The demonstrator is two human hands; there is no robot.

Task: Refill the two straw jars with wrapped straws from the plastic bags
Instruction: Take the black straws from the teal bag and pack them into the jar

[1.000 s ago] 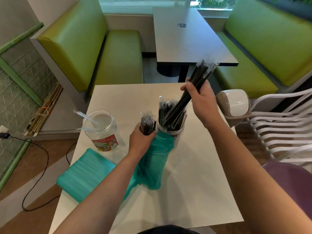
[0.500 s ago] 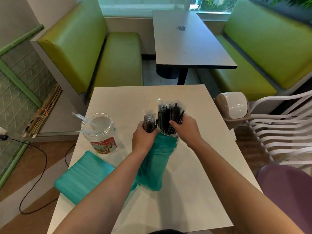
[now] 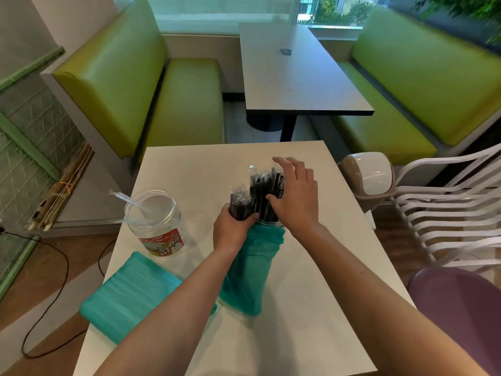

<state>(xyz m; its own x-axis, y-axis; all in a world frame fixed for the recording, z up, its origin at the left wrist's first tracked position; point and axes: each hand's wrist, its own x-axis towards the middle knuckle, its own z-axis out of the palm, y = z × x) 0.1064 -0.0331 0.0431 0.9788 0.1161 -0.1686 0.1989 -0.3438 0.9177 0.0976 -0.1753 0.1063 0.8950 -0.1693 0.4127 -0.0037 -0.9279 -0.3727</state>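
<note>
A café booth is filling the background, with green seats flanking a dark table beyond the pale bench [image 3: 311, 267] where the work is happening. Mid-bench, the left hand [image 3: 230, 232] is gripping the neck of a teal plastic bag [image 3: 249, 275], a bundle of wrapped black straws [image 3: 240, 204] sticking up out of its fist. Touching that bundle on the right, the near-full straw jar [image 3: 267, 222] is standing upright, its own black straws [image 3: 267, 185] pointing up and slightly far. The right hand [image 3: 295, 196] is hovering over and against the jar's right side with fingers spread and relaxed, holding nothing, so its grip is open.

The bagged bundle is lying just left of the right hand, long axis near upright, and the right hand looks best placed to pull the next bunch. Further left, the second jar [image 3: 154, 221] is sitting nearly empty with only a couple of clear straws [image 3: 130, 202], and a second teal bag [image 3: 130, 299] is lying flat at the near left edge. Open bench is showing to the right and near side; a small swing-lid bin [image 3: 371, 175] is crowding the far right corner.
</note>
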